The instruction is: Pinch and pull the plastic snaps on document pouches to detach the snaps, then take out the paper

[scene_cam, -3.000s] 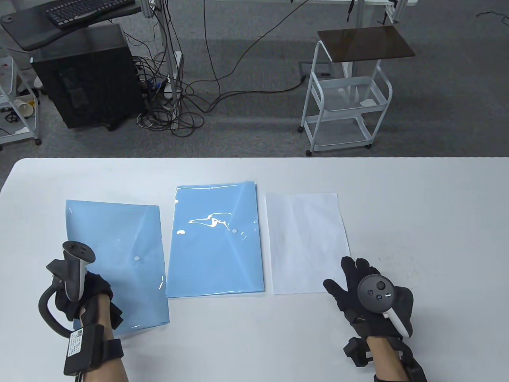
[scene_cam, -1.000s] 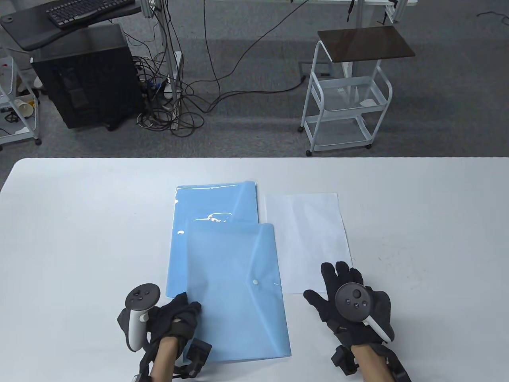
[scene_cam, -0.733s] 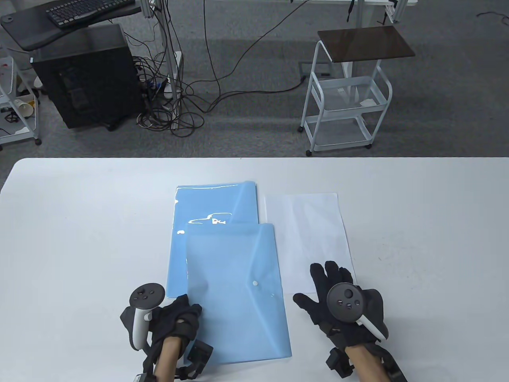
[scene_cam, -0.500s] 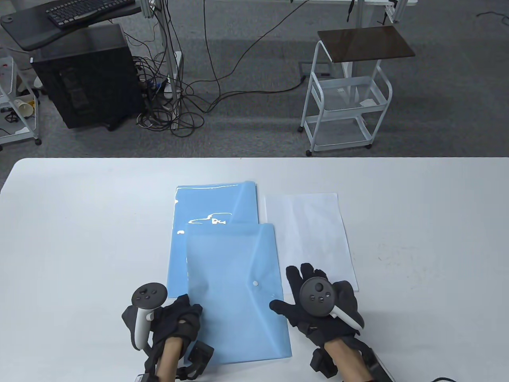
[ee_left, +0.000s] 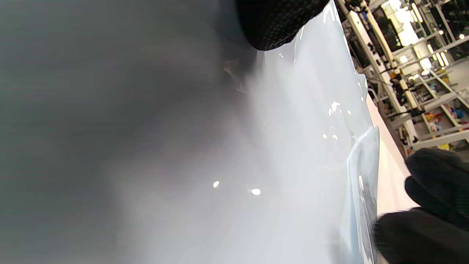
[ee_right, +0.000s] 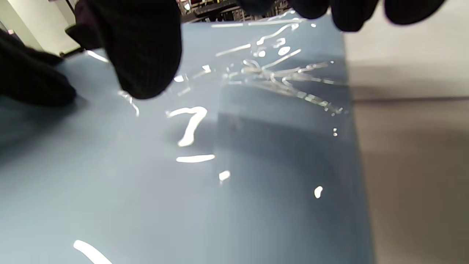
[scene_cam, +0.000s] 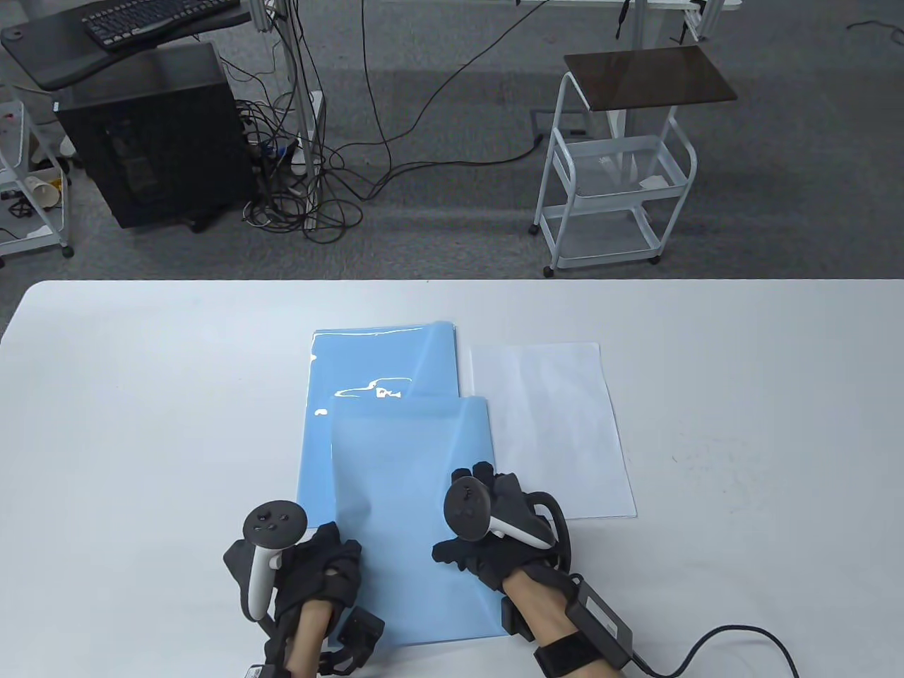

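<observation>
Fingers of my right hand [scene_cam: 494, 530] hover uncurled over the translucent blue plastic document pouch [scene_cam: 409, 494]; my left hand [scene_cam: 318, 572] pinches its edge.

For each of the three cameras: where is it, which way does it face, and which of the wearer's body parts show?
Table view: above, facing down at the table; both hands, left hand and right hand, on the front pouch.
Left wrist view: low, along the pouch; fingertips at top.
Right wrist view: low, over the pouch; thumb above.
All share that pouch.
</observation>
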`<state>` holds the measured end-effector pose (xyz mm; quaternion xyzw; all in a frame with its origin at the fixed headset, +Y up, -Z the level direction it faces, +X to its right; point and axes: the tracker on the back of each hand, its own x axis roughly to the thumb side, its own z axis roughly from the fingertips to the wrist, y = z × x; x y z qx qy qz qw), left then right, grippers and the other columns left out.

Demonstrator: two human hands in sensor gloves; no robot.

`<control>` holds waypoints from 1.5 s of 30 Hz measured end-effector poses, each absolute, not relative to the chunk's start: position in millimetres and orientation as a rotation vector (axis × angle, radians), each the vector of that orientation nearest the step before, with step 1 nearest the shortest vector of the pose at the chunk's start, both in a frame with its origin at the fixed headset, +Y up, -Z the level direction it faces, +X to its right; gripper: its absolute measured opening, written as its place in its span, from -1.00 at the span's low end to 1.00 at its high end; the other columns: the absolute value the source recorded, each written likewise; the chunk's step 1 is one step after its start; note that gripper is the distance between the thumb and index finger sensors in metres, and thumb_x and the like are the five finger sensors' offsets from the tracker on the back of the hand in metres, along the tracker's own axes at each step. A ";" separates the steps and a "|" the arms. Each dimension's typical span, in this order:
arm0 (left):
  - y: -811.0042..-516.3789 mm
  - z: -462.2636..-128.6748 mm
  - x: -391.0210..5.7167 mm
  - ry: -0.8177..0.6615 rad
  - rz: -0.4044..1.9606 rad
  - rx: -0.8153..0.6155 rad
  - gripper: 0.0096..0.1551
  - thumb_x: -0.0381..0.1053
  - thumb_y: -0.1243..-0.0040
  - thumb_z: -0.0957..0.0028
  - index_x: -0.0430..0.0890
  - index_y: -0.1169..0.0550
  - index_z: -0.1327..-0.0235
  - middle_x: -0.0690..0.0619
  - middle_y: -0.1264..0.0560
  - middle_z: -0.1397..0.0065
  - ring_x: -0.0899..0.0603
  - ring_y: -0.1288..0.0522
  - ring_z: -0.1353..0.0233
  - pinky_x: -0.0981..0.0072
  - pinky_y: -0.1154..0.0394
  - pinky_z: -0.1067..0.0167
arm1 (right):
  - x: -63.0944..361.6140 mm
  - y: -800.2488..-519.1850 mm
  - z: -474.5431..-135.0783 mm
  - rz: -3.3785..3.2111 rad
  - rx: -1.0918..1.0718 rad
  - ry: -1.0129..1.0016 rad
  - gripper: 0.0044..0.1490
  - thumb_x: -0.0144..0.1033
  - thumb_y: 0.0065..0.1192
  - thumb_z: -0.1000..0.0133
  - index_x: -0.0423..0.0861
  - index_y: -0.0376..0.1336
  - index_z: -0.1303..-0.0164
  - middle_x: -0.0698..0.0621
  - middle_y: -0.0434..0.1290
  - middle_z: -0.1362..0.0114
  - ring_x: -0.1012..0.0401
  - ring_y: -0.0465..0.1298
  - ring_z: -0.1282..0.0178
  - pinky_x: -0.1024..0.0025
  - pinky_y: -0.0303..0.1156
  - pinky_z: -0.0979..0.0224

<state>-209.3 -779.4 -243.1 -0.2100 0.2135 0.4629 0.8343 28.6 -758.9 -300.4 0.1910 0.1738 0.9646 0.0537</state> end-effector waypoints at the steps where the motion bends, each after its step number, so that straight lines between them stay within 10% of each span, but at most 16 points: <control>1: -779.6 -243.2 -209.3 0.452 0.979 -0.445 -0.46 -0.12 -0.15 -0.19 -0.24 -0.38 -0.40 -0.04 -0.64 -0.26 -0.13 -0.79 -0.02 0.14 -0.73 0.09 | 26.0 -761.0 -302.1 2.951 0.582 0.531 0.38 0.20 0.43 -0.03 -0.37 -0.16 -0.71 -0.55 -0.06 -0.77 -0.47 0.15 -0.60 -0.46 0.20 -0.44; 19: -780.1 -244.4 -207.5 0.447 0.938 -0.439 -0.46 -0.13 -0.15 -0.19 -0.24 -0.38 -0.40 -0.03 -0.65 -0.26 -0.13 -0.79 -0.01 0.13 -0.73 0.09 | -13.2 -778.8 -314.8 3.152 0.606 0.576 -0.04 -0.37 0.33 -0.20 -0.39 -0.07 -0.66 -0.53 0.13 -0.70 -0.50 0.42 -0.37 -0.34 0.48 -0.28; 45: -779.8 -245.0 -206.5 0.434 0.907 -0.455 -0.46 -0.15 -0.13 -0.17 -0.22 -0.37 -0.41 0.03 -0.64 -0.27 -0.11 -0.78 -0.01 0.13 -0.72 0.08 | -23.9 -782.1 -336.8 3.293 0.551 0.283 -0.20 -0.44 0.42 -0.15 -0.25 0.14 -0.58 -0.29 0.54 -0.40 -0.27 0.70 0.00 -0.02 0.72 0.05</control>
